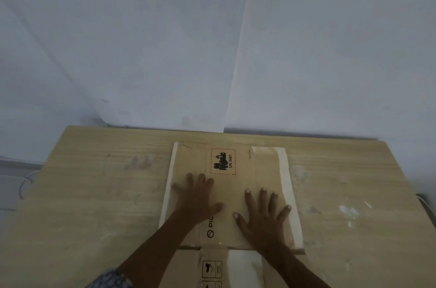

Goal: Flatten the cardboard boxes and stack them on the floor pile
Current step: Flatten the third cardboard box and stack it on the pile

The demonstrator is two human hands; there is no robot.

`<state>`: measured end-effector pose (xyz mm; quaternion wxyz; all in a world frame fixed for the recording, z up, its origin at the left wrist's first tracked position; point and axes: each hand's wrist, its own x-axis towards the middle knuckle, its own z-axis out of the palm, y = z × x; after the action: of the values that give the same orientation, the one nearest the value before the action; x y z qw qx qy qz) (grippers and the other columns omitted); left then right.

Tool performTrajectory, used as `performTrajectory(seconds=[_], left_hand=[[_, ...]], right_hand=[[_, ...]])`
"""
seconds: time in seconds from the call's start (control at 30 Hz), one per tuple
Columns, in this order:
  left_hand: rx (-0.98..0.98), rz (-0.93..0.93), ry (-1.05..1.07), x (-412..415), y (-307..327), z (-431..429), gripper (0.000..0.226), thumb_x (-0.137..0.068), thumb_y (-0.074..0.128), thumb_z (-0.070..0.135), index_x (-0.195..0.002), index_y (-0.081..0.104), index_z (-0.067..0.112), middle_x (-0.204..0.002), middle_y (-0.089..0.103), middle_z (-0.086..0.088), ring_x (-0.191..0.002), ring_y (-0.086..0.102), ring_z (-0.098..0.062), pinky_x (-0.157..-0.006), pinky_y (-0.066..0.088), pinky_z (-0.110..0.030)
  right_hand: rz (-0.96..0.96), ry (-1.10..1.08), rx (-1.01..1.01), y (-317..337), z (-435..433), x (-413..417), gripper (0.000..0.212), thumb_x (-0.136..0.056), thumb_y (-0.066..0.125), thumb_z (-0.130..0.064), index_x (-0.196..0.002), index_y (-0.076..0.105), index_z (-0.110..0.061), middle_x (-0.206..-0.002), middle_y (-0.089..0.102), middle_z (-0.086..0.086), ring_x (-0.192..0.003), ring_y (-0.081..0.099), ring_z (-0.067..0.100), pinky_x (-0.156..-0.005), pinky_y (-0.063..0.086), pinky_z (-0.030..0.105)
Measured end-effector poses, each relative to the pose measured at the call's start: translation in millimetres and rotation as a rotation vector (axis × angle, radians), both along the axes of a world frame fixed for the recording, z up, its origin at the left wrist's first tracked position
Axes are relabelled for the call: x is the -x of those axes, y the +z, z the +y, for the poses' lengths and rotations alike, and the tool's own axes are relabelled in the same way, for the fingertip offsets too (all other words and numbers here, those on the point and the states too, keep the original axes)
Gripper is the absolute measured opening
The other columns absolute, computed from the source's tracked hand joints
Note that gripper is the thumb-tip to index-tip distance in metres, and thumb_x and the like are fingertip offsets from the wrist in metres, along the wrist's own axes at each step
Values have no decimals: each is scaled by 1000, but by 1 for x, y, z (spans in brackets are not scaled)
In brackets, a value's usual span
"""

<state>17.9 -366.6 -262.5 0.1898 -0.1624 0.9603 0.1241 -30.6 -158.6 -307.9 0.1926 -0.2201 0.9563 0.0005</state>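
Head view: flattened cardboard box (238, 193) lies flat at the table's (94, 193) middle, reaching its near edge. Left hand (197, 195) and right hand (264, 214) press palms down on it, fingers spread straight, gripping nothing. UN 3481 label (223, 161) faces up.

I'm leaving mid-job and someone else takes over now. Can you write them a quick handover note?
The left hand is open, fingers spread, pressing flat on the cardboard box.
The right hand is open, pressing the same box.
The box lies flat on the wooden table, UN 3481 label up.
Done: this box looks flattened.
Left: carry it to the floor pile, which is not in view.
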Motion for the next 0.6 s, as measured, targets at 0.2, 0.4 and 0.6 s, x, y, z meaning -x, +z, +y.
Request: performTrajectory(seconds=[0.2,0.4,0.6], left_hand=[[-145,-163,54,28,-11,-5,131,-62,72,71,-144,-27,46,-153,-39,14,-140,-31,-43,-94,9,-87],[-144,-224,119,41,-14,-24,146,-30,71,86,-131,-32,63,-145,-50,10,-134,-40,-46,-81,4,-92],[23,-86,24,46,-23,-31,152,-23,53,99,-144,-23,49,-155,-35,-13,-132,-31,-59,-94,-15,-82]], right_hand=[[32,17,84,3,-43,69,86,-85,15,-80,-151,5,-26,-162,-14,13,-146,-16,42,-108,-4,73],[139,-81,141,-3,-33,129,95,-78,11,-90,-152,-15,-36,-161,-19,5,-146,-21,37,-114,-11,64],[182,-220,136,-12,-26,136,88,-87,7,-80,-155,-5,-26,-164,-3,11,-148,-13,38,-116,-2,63]])
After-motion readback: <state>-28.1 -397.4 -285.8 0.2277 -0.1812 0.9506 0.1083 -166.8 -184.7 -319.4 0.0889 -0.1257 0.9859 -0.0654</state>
